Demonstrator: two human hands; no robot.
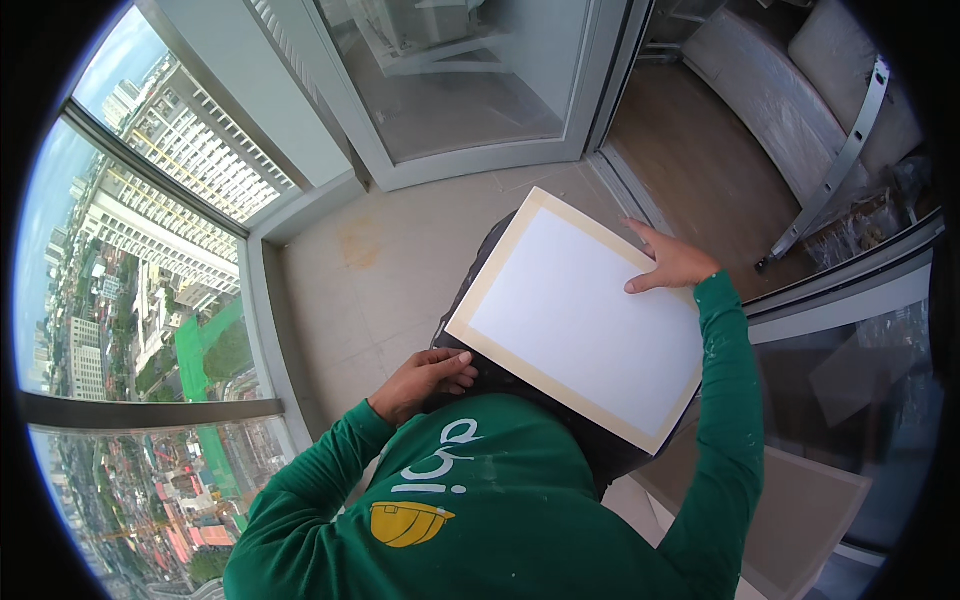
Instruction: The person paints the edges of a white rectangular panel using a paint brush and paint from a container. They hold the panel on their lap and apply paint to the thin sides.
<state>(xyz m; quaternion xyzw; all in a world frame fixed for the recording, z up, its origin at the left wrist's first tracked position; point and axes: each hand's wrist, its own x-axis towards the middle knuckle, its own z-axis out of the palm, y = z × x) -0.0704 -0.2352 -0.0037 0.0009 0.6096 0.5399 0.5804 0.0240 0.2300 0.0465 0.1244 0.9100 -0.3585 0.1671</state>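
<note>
A rectangular white board (580,310) with a cream, tape-like border lies slanted across my lap, over dark trousers. My right hand (675,262) is at its far right corner, thumb on the white face and fingers along the outer edge, partly hidden. Beside the near left edge, my left hand (425,382) rests close to my thigh. Its fingers are curled and the thumb presses toward them; whatever may be in them is too small to make out.
Tall windows (150,330) run along the left, with city buildings outside. Ahead stands a glass door (450,80) in a grey frame above the tiled floor (340,300). Through the right doorway, a plastic-wrapped sofa (765,85) and a metal bar (835,165) show. A flat panel (790,510) is at lower right.
</note>
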